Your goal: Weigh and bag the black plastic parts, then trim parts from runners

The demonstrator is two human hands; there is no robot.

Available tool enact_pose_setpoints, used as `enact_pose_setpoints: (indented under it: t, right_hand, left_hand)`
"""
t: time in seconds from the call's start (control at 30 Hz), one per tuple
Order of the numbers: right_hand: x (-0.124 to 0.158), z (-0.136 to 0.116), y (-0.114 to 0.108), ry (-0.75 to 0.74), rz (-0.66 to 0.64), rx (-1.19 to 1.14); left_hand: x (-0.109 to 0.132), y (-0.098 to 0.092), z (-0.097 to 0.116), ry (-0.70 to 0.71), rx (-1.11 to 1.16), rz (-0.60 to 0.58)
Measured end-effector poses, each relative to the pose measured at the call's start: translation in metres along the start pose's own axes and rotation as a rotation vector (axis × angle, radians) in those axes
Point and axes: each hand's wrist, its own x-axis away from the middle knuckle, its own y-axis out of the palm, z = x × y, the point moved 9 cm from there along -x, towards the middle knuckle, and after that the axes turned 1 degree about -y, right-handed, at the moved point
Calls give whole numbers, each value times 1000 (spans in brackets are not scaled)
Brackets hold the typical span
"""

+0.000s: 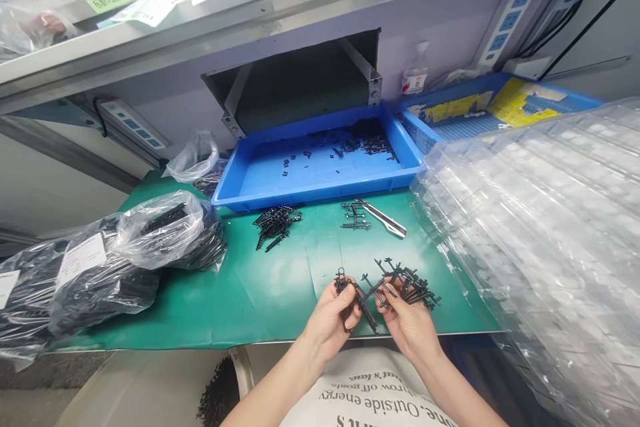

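Black plastic parts on a moulding frame (367, 310) are pinched in my left hand (330, 317), close to the table's front edge. My right hand (407, 323) grips a black plastic sprue (373, 285) with thin branches that reaches across to the left hand's parts. Behind and beside the right fingers spreads a bunch of black sprues (413, 287); whether the hand holds all of it I cannot tell. Farther back lie a few black toothed pieces (355, 217) and a white-handled cutting tool (383, 217). A heap of black parts (277, 223) rests to the left.
A blue tray (320, 192) with small black parts stands at the back. Plastic bags of black parts (165, 240) lie left. Stacked clear plastic trays (540, 213) fill the right, before a blue basket (450, 127). Below the edge is a bin (243, 373) with black pieces.
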Motion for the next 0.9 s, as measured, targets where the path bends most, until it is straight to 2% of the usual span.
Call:
enact_pose_setpoints:
  t: [0.2,0.37,0.47,0.57,0.67,0.77,0.83,0.9]
  right_hand:
    - [3,16,2,92,-48,79]
    - [0,27,3,124,-167,148]
    - [1,26,7,123,-264,162]
    - [2,20,9,133,-308,73]
    - [1,8,11,137,-338,-25]
    - [2,-2,12,128,-368,-30]
    - [2,-8,11,97,-375,-9]
    - [2,-16,10,40,-374,27]
  left_hand:
    - [-4,-3,4,15,-3,-1]
    - [-3,5,7,-13,-27,-33]
    - [-7,8,12,-19,-50,-27]
    - [-21,9,24,2,-119,-51]
    - [-42,10,55,175,-385,-43]
    - [-62,21,89,413,-850,47]
    - [-73,33,100,522,-1116,102]
    - [-80,45,103,589,-1282,127]
